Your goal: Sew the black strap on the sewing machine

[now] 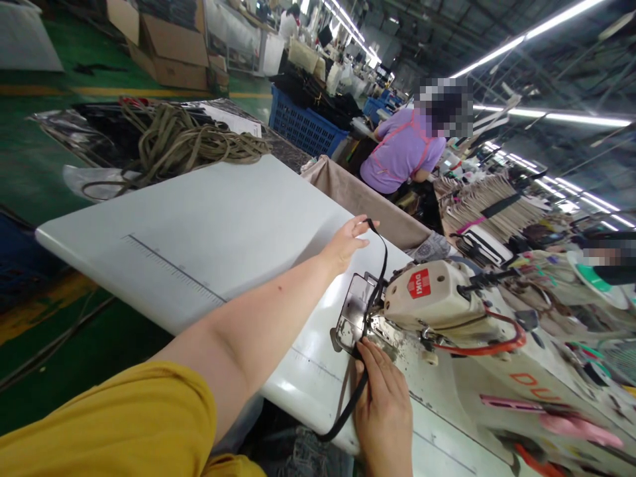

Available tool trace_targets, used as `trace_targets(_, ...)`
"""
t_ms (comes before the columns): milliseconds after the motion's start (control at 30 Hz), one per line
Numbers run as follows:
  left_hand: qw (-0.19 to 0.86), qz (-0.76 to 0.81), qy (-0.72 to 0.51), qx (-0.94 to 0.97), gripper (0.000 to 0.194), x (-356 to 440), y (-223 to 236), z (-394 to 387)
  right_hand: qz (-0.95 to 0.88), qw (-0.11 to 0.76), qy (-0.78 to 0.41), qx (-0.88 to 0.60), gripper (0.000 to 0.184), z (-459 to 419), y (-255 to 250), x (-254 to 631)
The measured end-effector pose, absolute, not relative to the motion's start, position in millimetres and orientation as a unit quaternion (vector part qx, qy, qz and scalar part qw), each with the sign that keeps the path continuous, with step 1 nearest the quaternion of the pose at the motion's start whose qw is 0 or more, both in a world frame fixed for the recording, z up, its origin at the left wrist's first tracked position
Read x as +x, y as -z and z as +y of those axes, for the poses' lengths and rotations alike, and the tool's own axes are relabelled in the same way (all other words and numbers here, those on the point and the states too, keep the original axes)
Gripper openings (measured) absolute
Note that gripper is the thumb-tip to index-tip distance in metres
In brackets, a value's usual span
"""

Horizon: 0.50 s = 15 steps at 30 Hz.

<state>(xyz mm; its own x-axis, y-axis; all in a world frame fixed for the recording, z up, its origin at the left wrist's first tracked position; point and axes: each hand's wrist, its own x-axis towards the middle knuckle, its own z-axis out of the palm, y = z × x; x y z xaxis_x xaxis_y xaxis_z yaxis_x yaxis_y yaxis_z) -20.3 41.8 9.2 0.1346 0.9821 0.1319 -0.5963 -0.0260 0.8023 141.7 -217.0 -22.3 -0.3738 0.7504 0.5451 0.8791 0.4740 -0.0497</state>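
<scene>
My left hand (pixel 348 240) reaches out over the white table (pixel 209 225) and pinches the far end of a narrow black strap (pixel 383 265). The strap runs from those fingers down under the head of a cream sewing machine (pixel 437 298) with a red label. My right hand (pixel 382 397) lies by the metal needle plate (pixel 354 311), fingers pressing the strap where it leaves the plate and drops off the table's near edge. A printed ruler line crosses the tabletop.
A heap of tan webbing (pixel 183 142) lies at the table's far end. Beyond are cardboard boxes (pixel 171 46) and a blue crate (pixel 303 126). A person in a purple top (pixel 402 152) works at a neighbouring station beside stacked fabric pieces (pixel 489 205).
</scene>
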Motion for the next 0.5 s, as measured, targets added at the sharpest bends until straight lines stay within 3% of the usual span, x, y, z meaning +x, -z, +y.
trace_targets(133, 0.614, 0.271, -0.624, 0.4, 0.106, -33, -8, 52, -0.82, 0.257, 0.121, -0.497, 0.033, -217, 22, 142)
trace_targets(233, 0.53, 0.434, -0.535, 0.494, 0.104, -33, -6, 45, -0.82, 0.256, 0.115, -0.499, 0.034, -217, 21, 142)
trace_targets(333, 0.347, 0.557, -0.398, 0.642, 0.078, -28, -5, 33, -0.819, 0.255, 0.109, -0.502, 0.034, -218, 21, 143)
trace_targets(433, 0.258, 0.459, -0.268, 0.807, 0.046, -21, -3, 27, -0.819, 0.251, 0.103, -0.506, 0.034, -218, 21, 143)
trace_targets(500, 0.24, 0.362, -0.202, 0.878, 0.038, -16, 1, 27, -0.818, 0.25, 0.1, -0.508, 0.034, -218, 21, 143)
